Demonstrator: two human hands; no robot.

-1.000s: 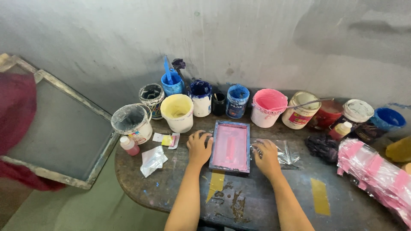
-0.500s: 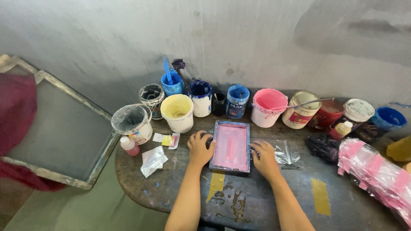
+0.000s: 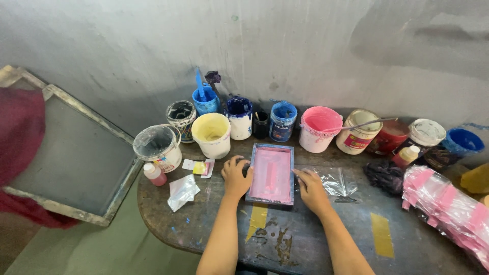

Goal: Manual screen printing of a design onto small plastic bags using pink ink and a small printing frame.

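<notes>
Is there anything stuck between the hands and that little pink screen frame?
No, nothing visible. The left hand presses on the left edge of the small pink screen frame and the right hand on its right edge, both touching it directly.

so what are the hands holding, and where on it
A small screen frame with pink mesh, flat on the table. The left hand grips its left edge, the right hand its right edge.
</notes>
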